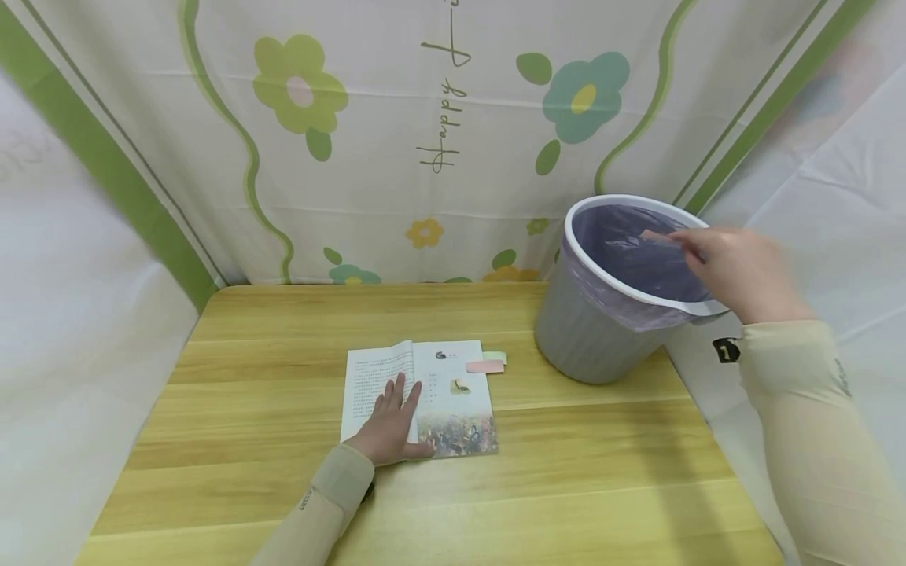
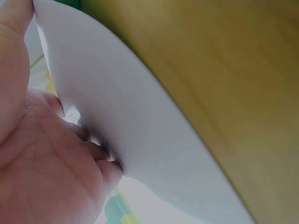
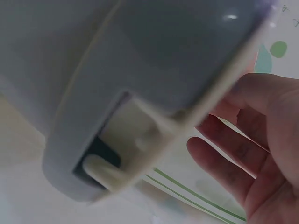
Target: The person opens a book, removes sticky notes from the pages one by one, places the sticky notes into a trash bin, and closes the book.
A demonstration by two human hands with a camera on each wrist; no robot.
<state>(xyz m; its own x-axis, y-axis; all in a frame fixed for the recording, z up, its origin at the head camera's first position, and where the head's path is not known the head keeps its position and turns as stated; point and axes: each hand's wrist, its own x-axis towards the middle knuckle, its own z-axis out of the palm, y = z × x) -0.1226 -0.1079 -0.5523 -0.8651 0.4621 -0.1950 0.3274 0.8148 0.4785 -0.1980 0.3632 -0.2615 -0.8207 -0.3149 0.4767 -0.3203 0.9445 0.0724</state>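
Note:
An open book [image 1: 446,401] lies on the wooden table, and my left hand [image 1: 388,432] rests on it near the fold with fingers spread. From the right page's edge stick out a pink sticky tab [image 1: 484,367] and a pale green sticky tab [image 1: 500,358]. Over the mouth of a grey trash bin [image 1: 591,334], my right hand [image 1: 743,263] pinches a small pink sticky note [image 1: 654,235] between thumb and fingers. In the left wrist view the palm [image 2: 51,172] is beside the book's curved pages [image 2: 126,107]. The right wrist view has the right hand's loosely bent fingers beside the bin's rim.
A purple bag [image 1: 602,292] lines the bin, which stands at the table's back right corner. Its rim has a handle part [image 3: 135,126] with a slot. A flowered curtain [image 1: 439,196] hangs behind the table [image 1: 248,409], with white cloth at both sides.

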